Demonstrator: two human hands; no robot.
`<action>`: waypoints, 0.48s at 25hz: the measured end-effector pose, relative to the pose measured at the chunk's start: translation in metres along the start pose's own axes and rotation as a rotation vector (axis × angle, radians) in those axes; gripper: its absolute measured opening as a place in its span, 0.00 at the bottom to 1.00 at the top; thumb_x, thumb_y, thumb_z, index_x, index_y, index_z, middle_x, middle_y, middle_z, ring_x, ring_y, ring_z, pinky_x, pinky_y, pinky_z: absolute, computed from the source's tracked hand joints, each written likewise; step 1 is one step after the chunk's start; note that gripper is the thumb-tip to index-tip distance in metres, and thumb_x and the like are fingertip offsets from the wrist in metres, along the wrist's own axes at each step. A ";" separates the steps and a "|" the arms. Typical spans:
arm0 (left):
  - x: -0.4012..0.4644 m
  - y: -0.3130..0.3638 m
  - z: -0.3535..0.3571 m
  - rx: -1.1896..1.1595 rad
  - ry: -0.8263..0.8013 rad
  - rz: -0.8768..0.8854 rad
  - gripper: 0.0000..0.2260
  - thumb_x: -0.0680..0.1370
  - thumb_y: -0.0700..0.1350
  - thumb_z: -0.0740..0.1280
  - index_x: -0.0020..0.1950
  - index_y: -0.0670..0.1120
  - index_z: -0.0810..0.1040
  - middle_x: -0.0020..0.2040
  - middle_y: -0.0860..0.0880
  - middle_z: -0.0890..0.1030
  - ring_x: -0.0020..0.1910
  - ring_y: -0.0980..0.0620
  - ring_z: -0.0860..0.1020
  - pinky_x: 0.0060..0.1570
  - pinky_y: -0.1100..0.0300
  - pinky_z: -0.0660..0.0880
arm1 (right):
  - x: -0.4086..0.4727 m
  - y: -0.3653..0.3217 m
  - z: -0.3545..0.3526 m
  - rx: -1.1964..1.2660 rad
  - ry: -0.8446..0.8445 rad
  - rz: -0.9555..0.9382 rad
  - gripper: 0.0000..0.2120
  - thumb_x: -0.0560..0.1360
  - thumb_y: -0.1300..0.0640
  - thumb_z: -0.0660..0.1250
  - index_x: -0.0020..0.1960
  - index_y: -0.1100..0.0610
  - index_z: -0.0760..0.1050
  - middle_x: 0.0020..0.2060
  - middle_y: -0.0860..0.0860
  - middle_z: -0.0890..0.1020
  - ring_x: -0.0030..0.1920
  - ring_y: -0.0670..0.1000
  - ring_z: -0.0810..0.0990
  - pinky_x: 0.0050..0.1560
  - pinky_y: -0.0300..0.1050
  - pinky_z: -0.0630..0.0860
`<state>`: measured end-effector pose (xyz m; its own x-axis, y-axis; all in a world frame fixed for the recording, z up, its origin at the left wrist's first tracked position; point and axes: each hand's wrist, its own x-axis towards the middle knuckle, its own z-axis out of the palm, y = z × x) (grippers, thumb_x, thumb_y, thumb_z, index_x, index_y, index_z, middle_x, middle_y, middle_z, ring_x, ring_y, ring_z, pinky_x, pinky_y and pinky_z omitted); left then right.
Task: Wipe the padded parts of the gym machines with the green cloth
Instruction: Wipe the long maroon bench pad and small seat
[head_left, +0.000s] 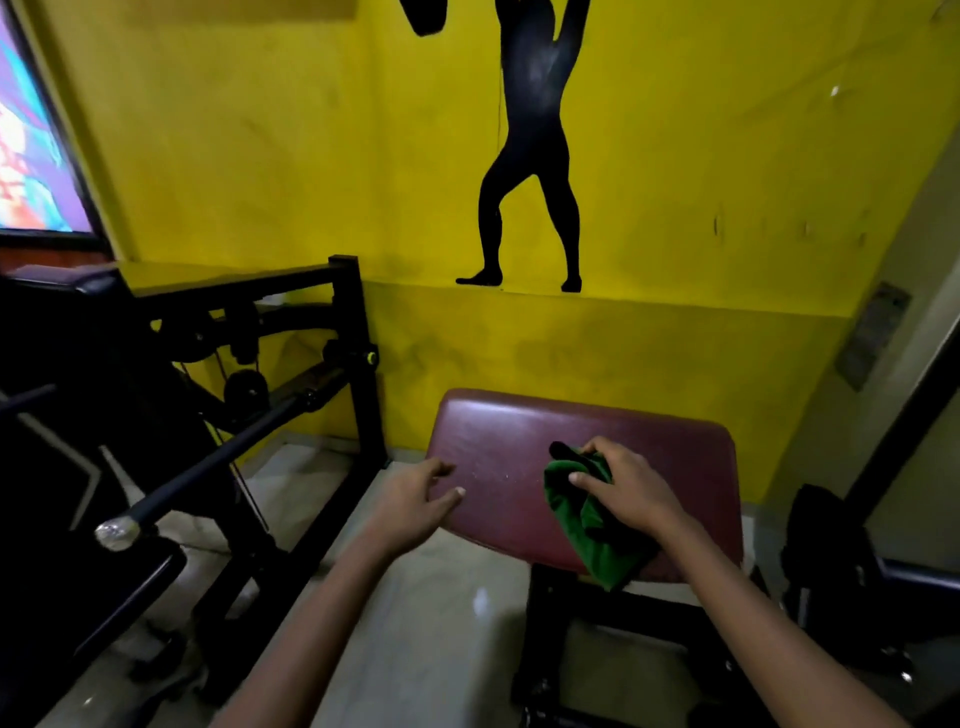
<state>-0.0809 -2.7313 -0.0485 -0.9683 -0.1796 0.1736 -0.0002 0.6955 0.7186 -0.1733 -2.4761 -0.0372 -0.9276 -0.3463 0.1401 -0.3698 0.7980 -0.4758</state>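
A maroon padded seat (519, 431) on a black frame stands in front of me, low and centre right. My right hand (628, 483) grips the bunched green cloth (587, 525) against the pad's near right part; the cloth hangs over the front edge. My left hand (415, 499) rests at the pad's left front edge with fingers loosely spread, thumb and fingertips touching the surface.
A black gym machine (291, 395) with pulleys, a long bar (208, 467) and a dark pad stands to the left. The yellow wall (623, 332) with a black figure silhouette is close behind. More black equipment (841, 561) sits at the right. The floor (426, 623) is pale tile.
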 end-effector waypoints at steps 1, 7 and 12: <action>0.011 -0.009 -0.002 -0.005 -0.022 0.003 0.20 0.75 0.47 0.70 0.64 0.39 0.76 0.61 0.43 0.79 0.61 0.47 0.77 0.57 0.61 0.70 | 0.008 -0.002 0.009 -0.003 -0.006 0.003 0.15 0.76 0.44 0.65 0.57 0.50 0.71 0.58 0.49 0.76 0.58 0.53 0.76 0.48 0.47 0.73; 0.094 -0.043 0.003 0.018 -0.193 0.162 0.17 0.77 0.43 0.69 0.64 0.40 0.75 0.61 0.47 0.77 0.61 0.49 0.76 0.55 0.65 0.68 | 0.027 -0.002 0.036 0.007 0.092 0.195 0.17 0.77 0.44 0.64 0.60 0.52 0.69 0.59 0.51 0.75 0.59 0.54 0.74 0.50 0.48 0.72; 0.137 -0.019 0.059 0.003 -0.353 0.356 0.18 0.77 0.43 0.69 0.65 0.39 0.75 0.63 0.43 0.77 0.62 0.48 0.75 0.56 0.66 0.67 | -0.002 0.036 0.018 -0.003 0.211 0.413 0.17 0.78 0.44 0.62 0.61 0.51 0.68 0.58 0.49 0.73 0.59 0.53 0.74 0.50 0.49 0.73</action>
<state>-0.2282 -2.7276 -0.0782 -0.9338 0.3155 0.1688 0.3456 0.6730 0.6539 -0.1835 -2.4551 -0.0706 -0.9876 0.1088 0.1131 0.0333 0.8496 -0.5264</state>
